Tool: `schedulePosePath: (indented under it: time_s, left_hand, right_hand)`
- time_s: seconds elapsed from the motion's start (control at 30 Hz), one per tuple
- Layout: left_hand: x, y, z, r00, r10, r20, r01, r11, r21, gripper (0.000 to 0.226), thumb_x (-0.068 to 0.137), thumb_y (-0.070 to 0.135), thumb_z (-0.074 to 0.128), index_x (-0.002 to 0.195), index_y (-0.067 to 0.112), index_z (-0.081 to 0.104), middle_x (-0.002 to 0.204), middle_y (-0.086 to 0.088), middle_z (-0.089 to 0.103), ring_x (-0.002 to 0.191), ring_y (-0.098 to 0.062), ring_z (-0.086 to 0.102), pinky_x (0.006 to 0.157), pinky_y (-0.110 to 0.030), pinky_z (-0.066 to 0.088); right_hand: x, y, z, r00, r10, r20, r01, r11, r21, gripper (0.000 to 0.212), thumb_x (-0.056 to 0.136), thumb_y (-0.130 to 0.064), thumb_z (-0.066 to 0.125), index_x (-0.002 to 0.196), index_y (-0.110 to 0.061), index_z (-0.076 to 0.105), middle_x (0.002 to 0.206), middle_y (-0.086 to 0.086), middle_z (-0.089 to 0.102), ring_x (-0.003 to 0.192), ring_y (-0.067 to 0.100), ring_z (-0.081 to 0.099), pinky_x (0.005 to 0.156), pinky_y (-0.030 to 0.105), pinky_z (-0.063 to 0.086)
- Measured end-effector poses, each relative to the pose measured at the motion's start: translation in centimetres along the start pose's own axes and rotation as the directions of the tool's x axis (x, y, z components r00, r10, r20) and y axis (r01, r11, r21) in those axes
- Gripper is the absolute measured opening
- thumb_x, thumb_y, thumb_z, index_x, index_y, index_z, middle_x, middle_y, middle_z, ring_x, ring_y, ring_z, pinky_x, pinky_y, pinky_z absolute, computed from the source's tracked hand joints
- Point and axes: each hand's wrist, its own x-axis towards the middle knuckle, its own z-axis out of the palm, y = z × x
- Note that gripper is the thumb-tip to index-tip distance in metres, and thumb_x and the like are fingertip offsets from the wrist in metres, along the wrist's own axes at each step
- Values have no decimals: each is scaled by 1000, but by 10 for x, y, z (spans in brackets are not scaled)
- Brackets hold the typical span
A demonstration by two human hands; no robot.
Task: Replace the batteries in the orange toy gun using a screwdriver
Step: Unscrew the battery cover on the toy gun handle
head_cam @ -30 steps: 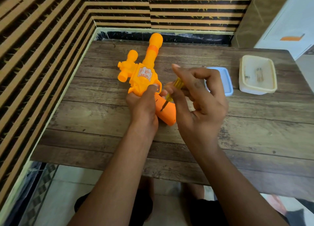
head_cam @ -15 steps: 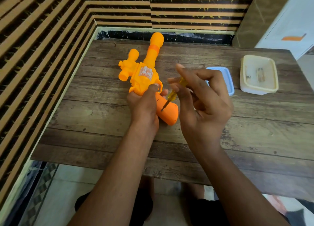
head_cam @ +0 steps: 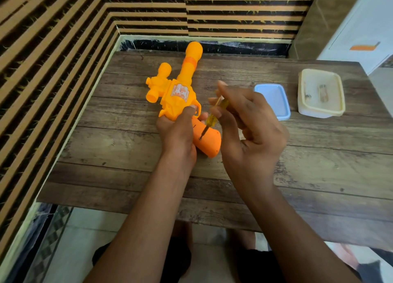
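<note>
The orange toy gun (head_cam: pixel 178 91) lies on the wooden table (head_cam: pixel 319 159), barrel pointing away from me and its darker orange grip (head_cam: pixel 209 141) toward me. My left hand (head_cam: pixel 177 132) clamps the gun where body and grip meet. My right hand (head_cam: pixel 248 129) pinches a small screwdriver (head_cam: pixel 212 118) with a yellow see-through handle between thumb and fingertips. The metal tip sits in a screw on the side of the grip. The other fingers of that hand are spread.
A light blue lid (head_cam: pixel 274 101) lies right of my hand, and beyond it a cream plastic box (head_cam: pixel 321 110) holding a few small items. A striped wall runs along the table's left and far edges. The near table edge is below my forearms.
My right hand has slid right and lifted off the grip, so the screwdriver shaft and its tip on the screw now show. The gun and left hand have stayed put.
</note>
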Motion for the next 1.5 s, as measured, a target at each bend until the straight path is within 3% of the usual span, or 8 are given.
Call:
schedulePosePath:
  time_s: [0.33, 0.47, 0.63, 0.8, 1.03, 1.2, 1.33, 1.5]
  left_hand:
    - [6, -7, -4, 999, 44, -8, -43, 998, 44, 22, 85, -9, 68, 96, 10, 67, 84, -5, 72, 67, -15, 70, 65, -35, 57]
    - [4, -5, -2, 999, 38, 0, -38, 999, 21, 22, 89, -8, 67, 104, 8, 70, 88, -6, 75, 62, -9, 72, 55, -27, 58]
    - [4, -5, -5, 999, 38, 13, -38, 998, 49, 32, 86, -11, 62, 118, -7, 68, 92, -13, 75, 71, -17, 73, 60, -30, 58]
    - [0, -1, -1, 1000, 5, 1, -5, 999, 34, 32, 88, -12, 63, 119, -6, 67, 71, -1, 73, 54, -10, 69, 49, -25, 54]
    - [-1, 0, -2, 1000, -7, -3, 7, 1000, 19, 25, 87, -10, 65, 96, 13, 67, 90, -11, 75, 61, -12, 73, 56, -31, 58]
    - [-3, 1, 0, 1000, -16, -2, 16, 1000, 8, 22, 91, -6, 66, 102, 13, 67, 84, -5, 75, 57, -11, 73, 55, -31, 61]
    - [-3, 2, 0, 1000, -18, 7, 18, 1000, 13, 22, 92, -5, 65, 97, 16, 68, 83, -4, 75, 56, -9, 72, 50, -27, 59]
    - [-2, 2, -1, 1000, -20, 4, 20, 1000, 18, 33, 88, -11, 64, 120, -5, 66, 99, -21, 76, 62, -15, 73, 54, -29, 58]
  right_hand:
    - [3, -2, 0, 993, 68, 99, -72, 997, 41, 35, 92, 16, 67, 123, -1, 71, 107, 18, 67, 99, 31, 71, 81, 48, 61]
    - [3, -1, 0, 990, 85, 113, -94, 993, 78, 35, 94, 18, 62, 125, 3, 69, 112, 15, 71, 104, 33, 72, 86, 50, 60]
    - [2, -3, -1, 989, 104, 108, -111, 991, 68, 23, 94, 7, 71, 116, 0, 71, 103, 14, 70, 93, 30, 72, 77, 43, 60]
    - [2, 0, -1, 976, 161, 146, -180, 976, 126, 30, 99, 6, 62, 128, -1, 67, 111, 13, 75, 104, 29, 74, 86, 51, 59]
    - [4, 2, -2, 987, 134, 92, -143, 985, 97, 27, 96, 1, 71, 122, -3, 72, 101, 18, 61, 93, 38, 72, 77, 49, 60]
    - [5, 2, -3, 989, 108, 102, -117, 989, 90, 39, 93, 21, 62, 127, 2, 69, 111, 15, 73, 105, 26, 74, 89, 37, 59]
    - [5, 2, -6, 984, 113, 136, -127, 987, 98, 33, 96, 18, 59, 124, 3, 69, 118, 13, 73, 108, 27, 73, 90, 46, 59]
    - [4, 3, -5, 990, 92, 109, -101, 992, 74, 30, 94, 9, 71, 123, -1, 73, 106, 18, 64, 94, 36, 71, 79, 49, 59]
